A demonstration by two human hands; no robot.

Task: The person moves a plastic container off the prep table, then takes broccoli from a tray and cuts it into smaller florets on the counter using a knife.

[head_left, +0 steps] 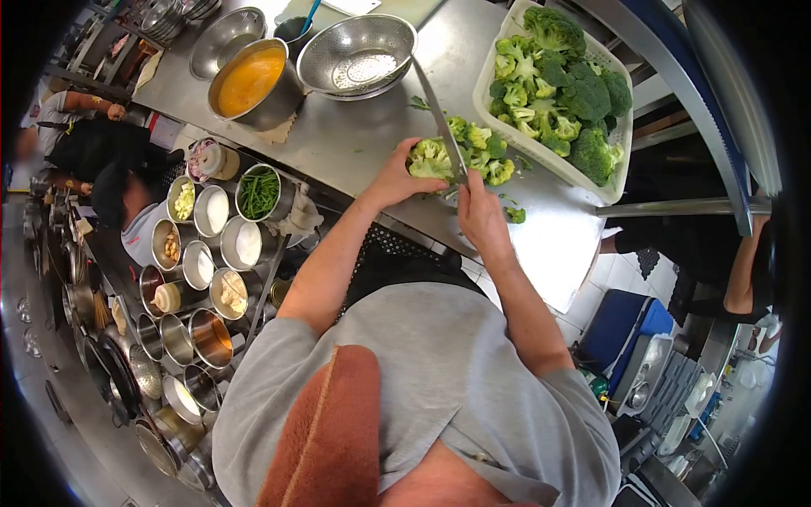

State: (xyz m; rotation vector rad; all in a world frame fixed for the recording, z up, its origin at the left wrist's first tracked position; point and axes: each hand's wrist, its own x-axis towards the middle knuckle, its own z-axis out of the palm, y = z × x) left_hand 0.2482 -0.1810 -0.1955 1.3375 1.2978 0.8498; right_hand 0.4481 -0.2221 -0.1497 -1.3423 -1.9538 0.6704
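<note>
At upper centre, the left hand (394,179) pinches broccoli (430,158), probably light, crumbly, best cupped from the side; the right hand (485,216) grips a knife (443,123).

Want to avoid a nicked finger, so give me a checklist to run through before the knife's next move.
1. Knife firmly held: ok, the right grip is closed around its handle.
2. Broccoli piece steadied: ok, the left grip holds it.
3. Left thumb clear of the edge: cannot tell; it looks close to the blade.
4. Knife tip clear of the colander: cannot tell; they meet in this view.
5. Space beyond the blade: not ok, florets crowd that side.
</note>
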